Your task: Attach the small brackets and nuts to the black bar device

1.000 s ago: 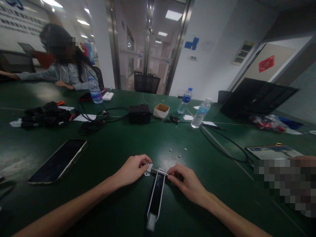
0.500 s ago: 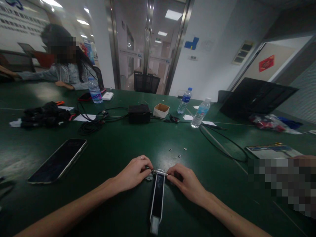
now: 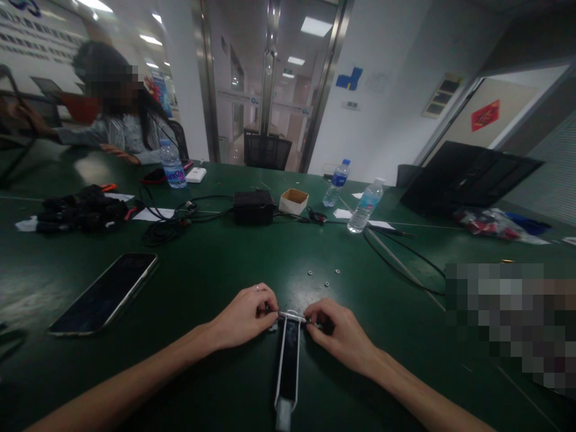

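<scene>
A narrow device with a pale metal frame and a dark middle (image 3: 289,360) lies on the table, pointing toward me, with a grey end (image 3: 283,414) nearest me. A thin metal rod (image 3: 292,315) crosses its far end. My left hand (image 3: 249,312) pinches the rod's left end between thumb and fingers. At the right end, my right hand (image 3: 337,327) is closed in a pinch too. A small metal piece (image 3: 273,327) shows partly under my left fingertips. Three small nut-like rings (image 3: 327,284) lie beyond my hands.
A phone (image 3: 105,294) lies to the left. Further back are a black box (image 3: 253,207), a small open carton (image 3: 294,201), tangled cables (image 3: 166,231) and water bottles (image 3: 365,207). A person (image 3: 121,114) sits at the far left; a blurred-out area covers the right side.
My hands stay at the rod, with only slight finger shifts. The device's near end has moved a little right. The person at the far left has raised a hand with a dark object.
</scene>
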Demonstrator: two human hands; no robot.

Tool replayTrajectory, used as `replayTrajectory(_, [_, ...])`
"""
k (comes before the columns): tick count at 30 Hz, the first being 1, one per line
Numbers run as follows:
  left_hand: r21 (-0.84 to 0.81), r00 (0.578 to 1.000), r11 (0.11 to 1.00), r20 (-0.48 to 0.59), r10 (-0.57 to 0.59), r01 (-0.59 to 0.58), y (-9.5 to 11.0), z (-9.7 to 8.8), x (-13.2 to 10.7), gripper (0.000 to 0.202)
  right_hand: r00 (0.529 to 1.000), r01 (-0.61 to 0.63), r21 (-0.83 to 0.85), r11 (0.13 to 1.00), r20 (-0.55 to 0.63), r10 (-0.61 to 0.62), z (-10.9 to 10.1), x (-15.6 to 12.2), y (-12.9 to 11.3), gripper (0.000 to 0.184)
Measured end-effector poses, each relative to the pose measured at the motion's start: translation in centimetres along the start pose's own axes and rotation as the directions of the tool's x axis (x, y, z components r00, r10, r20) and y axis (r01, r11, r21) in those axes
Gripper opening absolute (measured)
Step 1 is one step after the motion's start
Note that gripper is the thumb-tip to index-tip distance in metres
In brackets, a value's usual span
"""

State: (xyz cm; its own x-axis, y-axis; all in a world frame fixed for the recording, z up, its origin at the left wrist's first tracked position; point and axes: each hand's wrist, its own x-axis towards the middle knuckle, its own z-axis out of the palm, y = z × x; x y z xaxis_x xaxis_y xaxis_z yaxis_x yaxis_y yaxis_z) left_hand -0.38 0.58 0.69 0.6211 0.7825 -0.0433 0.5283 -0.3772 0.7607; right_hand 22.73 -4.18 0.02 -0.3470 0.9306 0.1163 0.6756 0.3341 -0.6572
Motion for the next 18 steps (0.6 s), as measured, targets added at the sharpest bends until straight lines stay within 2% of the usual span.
replayTrajectory(6, [-0.002, 1.000, 1.000, -0.013, 0.010, -0.011, -0.07, 0.16, -0.01, 0.011, 0.998, -0.062, 0.068, 0.996, -0.005, 0.063, 0.22, 0.03, 0.21, 0.013])
replayTrajectory(12, [0.008, 1.000, 1.000, -0.017, -0.017, 0.017, 0.39, 0.10, -0.06, 0.010, 0.998, -0.062, 0.102, 0.993, 0.013, 0.061, 0.16, -0.05, 0.18, 0.011])
replayTrajectory(18, [-0.006, 1.000, 1.000, -0.016, 0.011, -0.012, -0.08, 0.32, -0.16, 0.011, 0.997, -0.067, 0.104, 0.992, 0.040, 0.063, 0.01, -0.04, 0.15, 0.009])
